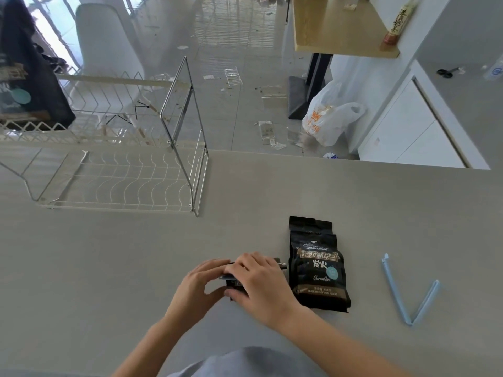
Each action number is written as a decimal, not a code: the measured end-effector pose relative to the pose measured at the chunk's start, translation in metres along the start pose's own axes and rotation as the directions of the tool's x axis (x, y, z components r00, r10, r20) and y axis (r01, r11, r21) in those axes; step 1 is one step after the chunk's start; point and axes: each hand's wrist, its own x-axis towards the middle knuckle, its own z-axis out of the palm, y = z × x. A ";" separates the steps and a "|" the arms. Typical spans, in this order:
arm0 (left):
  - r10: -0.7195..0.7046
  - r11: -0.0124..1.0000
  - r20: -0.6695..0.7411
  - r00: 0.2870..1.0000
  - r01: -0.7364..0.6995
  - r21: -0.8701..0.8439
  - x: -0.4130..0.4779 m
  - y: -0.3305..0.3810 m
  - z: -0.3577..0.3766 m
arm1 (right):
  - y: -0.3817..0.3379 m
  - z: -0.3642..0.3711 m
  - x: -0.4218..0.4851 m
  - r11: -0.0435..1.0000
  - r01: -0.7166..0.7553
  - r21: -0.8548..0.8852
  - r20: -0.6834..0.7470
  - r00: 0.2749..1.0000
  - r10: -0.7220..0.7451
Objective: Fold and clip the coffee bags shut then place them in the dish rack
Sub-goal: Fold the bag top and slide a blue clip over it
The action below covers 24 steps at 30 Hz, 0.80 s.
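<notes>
A black coffee bag (pixel 317 268) lies flat on the grey counter, top unfolded. Just left of it, my left hand (pixel 201 284) and my right hand (pixel 258 278) are both closed over a second coffee bag (pixel 280 263); only its dark edges and a bit of blue show under the fingers. An open light-blue bag clip (pixel 413 297) lies in a V to the right. The white wire dish rack (pixel 122 183) stands at the back left. Another black coffee bag (pixel 27 85) stands in the rack's upper tier at far left.
The counter (pixel 109 268) ends at a far edge beyond the rack. Past it are a littered floor, a white chair (pixel 106 47), a white plastic bag (pixel 329 118), a wooden table (pixel 340 25) and white cabinets (pixel 408 129).
</notes>
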 end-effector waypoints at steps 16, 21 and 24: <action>-0.062 0.976 -0.060 0.996 0.048 -0.213 0.002 0.005 0.043 | 0.012 0.028 0.008 0.981 -0.113 0.155 -0.175 0.975 0.139; -0.019 0.985 -0.055 0.998 0.009 -0.170 0.000 0.000 0.044 | 0.008 0.029 0.012 0.946 -0.182 0.267 -0.158 0.961 0.229; 0.020 0.989 -0.036 0.999 -0.025 -0.146 0.000 -0.001 0.043 | 0.008 0.030 0.013 0.888 -0.230 0.398 -0.112 0.949 0.295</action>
